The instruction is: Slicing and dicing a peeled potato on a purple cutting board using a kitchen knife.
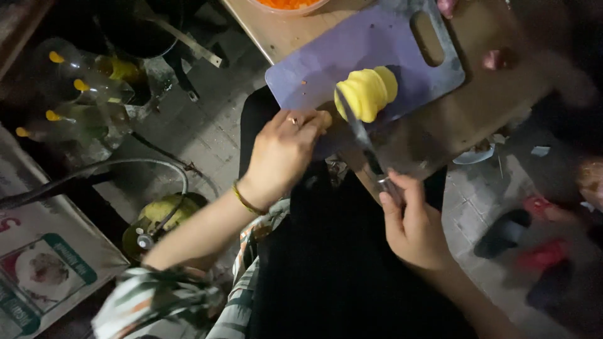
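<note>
A yellow peeled potato (pixel 369 91), cut into slices that still stand together, lies on a pale purple cutting board (pixel 352 56) with a handle slot. My right hand (pixel 411 223) grips the handle of a knife (pixel 363 137) whose blade reaches up to the potato's near side. My left hand (pixel 281 154), with a ring and a bangle at the wrist, rests at the board's near edge just left of the potato, fingers curled and holding nothing that I can see.
The board sits on a wooden table (pixel 276 31) beside a bowl of orange shreds (pixel 287 5). Plastic bottles with yellow caps (pixel 81 88), a hose and a green gas cylinder (pixel 160 216) stand on the paved floor at left. Red and dark footwear (pixel 540 251) lies at right.
</note>
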